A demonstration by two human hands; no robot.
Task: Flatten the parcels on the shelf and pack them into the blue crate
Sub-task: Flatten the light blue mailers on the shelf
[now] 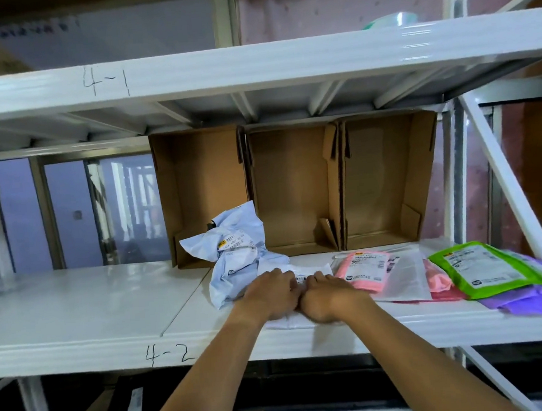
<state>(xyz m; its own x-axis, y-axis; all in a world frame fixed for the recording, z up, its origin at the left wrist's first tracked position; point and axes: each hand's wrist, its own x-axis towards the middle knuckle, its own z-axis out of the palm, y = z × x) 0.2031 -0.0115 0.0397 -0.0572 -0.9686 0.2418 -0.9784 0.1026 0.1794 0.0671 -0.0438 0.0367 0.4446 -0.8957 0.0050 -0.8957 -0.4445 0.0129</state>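
A white parcel (313,271) with a barcode label lies flat on the white shelf (76,305) near its front edge. My left hand (272,294) and my right hand (327,295) rest side by side on it, palms down, fingers curled against its surface. Just behind my left hand a crumpled light-blue parcel (234,250) stands bunched up. To the right lie a pink parcel (365,269), a translucent white one (408,275), a green one (485,266) and a purple one (536,294). No blue crate is in view.
Three open cardboard boxes (294,187) stand on their sides at the back of the shelf. The shelf above (252,64) is marked 4-1; this one is marked 4-2. A slanted white brace (504,180) crosses on the right. Dark items sit on the level below.
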